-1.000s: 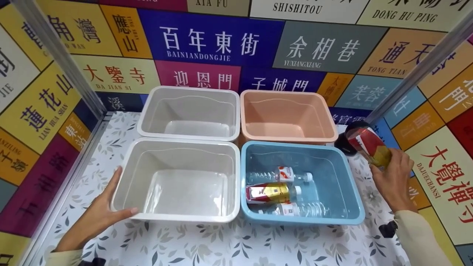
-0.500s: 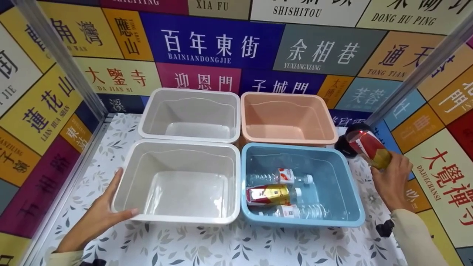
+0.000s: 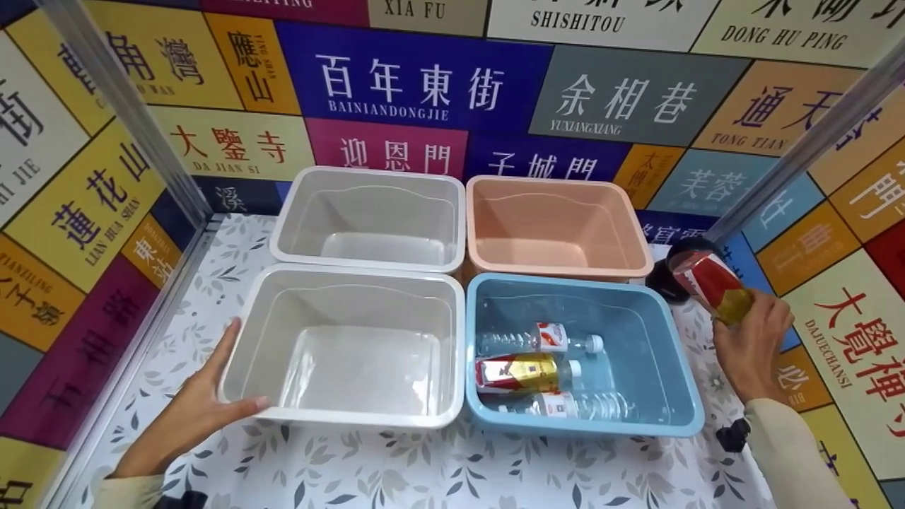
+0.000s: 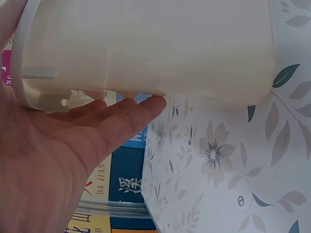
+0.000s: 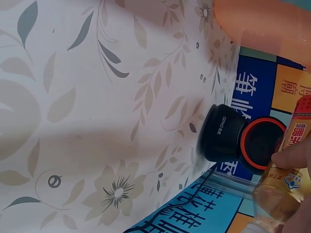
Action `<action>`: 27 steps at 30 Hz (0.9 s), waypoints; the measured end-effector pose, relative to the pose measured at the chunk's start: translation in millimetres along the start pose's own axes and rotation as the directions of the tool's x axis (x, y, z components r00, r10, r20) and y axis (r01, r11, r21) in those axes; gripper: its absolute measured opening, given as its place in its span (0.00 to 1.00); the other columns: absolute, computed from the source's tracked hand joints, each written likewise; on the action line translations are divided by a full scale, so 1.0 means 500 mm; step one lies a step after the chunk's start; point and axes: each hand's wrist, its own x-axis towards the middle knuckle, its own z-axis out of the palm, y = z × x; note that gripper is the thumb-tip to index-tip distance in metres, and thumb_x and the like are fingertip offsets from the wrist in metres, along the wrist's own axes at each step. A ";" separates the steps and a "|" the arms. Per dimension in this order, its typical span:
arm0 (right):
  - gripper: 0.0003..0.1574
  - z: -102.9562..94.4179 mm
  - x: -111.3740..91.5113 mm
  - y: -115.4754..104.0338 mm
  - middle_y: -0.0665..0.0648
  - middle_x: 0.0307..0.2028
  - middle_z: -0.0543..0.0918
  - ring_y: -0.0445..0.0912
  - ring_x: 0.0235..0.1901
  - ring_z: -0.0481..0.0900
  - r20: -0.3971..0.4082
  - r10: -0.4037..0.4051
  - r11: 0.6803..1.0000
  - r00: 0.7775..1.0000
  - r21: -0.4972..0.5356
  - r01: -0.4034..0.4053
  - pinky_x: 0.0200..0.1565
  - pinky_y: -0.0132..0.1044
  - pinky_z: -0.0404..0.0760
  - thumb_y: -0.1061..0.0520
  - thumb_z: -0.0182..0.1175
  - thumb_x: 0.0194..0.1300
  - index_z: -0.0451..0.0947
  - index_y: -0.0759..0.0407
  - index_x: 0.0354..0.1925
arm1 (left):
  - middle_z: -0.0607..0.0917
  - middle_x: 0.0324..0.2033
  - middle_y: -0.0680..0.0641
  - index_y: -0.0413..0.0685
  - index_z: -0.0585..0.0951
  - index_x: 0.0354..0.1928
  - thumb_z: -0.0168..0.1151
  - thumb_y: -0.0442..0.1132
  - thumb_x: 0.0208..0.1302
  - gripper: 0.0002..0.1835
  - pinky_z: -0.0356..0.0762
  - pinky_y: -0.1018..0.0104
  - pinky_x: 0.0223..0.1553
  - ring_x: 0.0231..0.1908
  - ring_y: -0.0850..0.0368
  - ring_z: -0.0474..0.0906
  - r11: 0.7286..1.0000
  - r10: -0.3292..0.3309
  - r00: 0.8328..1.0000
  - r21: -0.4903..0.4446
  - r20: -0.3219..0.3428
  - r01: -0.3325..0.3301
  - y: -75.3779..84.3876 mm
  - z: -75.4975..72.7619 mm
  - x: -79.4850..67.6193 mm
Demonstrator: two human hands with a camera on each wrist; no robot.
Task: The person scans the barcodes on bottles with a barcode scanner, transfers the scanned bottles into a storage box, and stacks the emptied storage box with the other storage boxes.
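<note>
My right hand (image 3: 756, 343) grips a plastic drink bottle (image 3: 714, 286) with a red and gold label. The bottle tilts, its base toward a black device (image 3: 668, 277) by the right wall. From the right wrist view, the device (image 5: 228, 133) has an orange-ringed round face close beside the bottle (image 5: 286, 184). My left hand (image 3: 201, 406) rests at the front left corner of the off-white bin (image 3: 353, 417), thumb on the rim. In the left wrist view, its straight fingers (image 4: 129, 116) lie along the bin's outer wall (image 4: 160, 48).
A blue bin (image 3: 587, 424) holds three lying bottles, one of them (image 3: 523, 373) labelled in red and gold. A grey bin (image 3: 368, 265) and a peach bin (image 3: 558, 272) stand behind. Sign-covered walls (image 3: 424, 78) and metal posts (image 3: 131, 106) enclose the leaf-patterned tabletop (image 3: 368, 466).
A small red light spot near the bottle's base half a second ago is gone. The right hand keeps the bottle by the device, turned very slightly. The left hand stays at the bin.
</note>
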 end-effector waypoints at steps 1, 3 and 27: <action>0.42 0.001 0.000 0.000 0.71 0.75 0.64 0.64 0.76 0.58 0.001 0.005 1.000 1.000 -0.003 -0.005 0.76 0.65 0.69 0.66 0.66 0.75 0.61 0.63 0.81 | 0.35 0.89 0.39 0.71 0.29 0.89 0.78 0.45 0.68 0.70 0.53 0.16 0.72 0.82 0.25 0.48 1.000 0.002 1.000 -0.001 -0.001 -0.002 -0.001 0.000 0.000; 0.43 0.002 0.002 0.001 0.71 0.75 0.62 0.64 0.76 0.57 0.009 0.017 1.000 1.000 -0.007 -0.017 0.76 0.65 0.68 0.67 0.65 0.75 0.60 0.64 0.81 | 0.35 0.89 0.40 0.72 0.30 0.89 0.78 0.45 0.67 0.70 0.53 0.16 0.73 0.82 0.26 0.48 1.000 0.006 1.000 -0.002 -0.003 -0.006 -0.001 0.000 0.000; 0.45 0.032 0.007 0.024 0.73 0.77 0.54 0.64 0.78 0.50 0.088 0.158 0.986 0.984 -0.060 -0.153 0.80 0.59 0.63 0.59 0.62 0.79 0.53 0.67 0.82 | 0.38 0.89 0.42 0.73 0.31 0.89 0.78 0.42 0.68 0.69 0.57 0.19 0.72 0.81 0.27 0.54 0.999 0.027 0.999 -0.043 -0.019 -0.028 -0.008 -0.001 0.000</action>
